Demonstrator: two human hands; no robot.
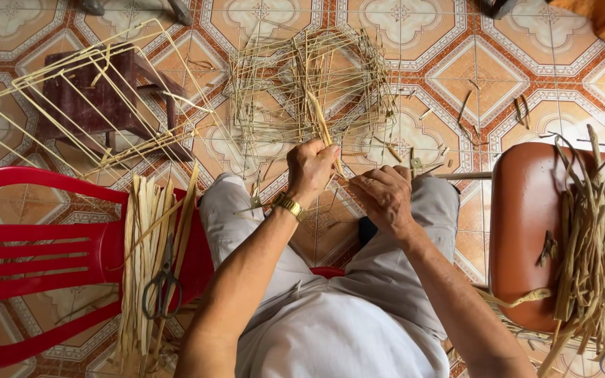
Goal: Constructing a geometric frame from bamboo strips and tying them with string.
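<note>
bright, even daylight, soft faint shadows, sharp focus, mild wide-angle bending at the edges.

You have dry, matt straw-coloured cane strips [323,126] before you, glossy red plastic in the chair [36,245], dull dark metal scissors [162,287], a shiny gold metal watch [288,206], smooth brown stool seat [526,231], glazed floor tiles [512,77], and soft grey cloth trousers [330,315].

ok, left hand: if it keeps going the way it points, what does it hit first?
The left hand points up-frame, away from the body, gripping a flat strip. Straight on, it would first meet the half-woven frame of thin strips on the tiled floor, though depth is unclear.
</note>
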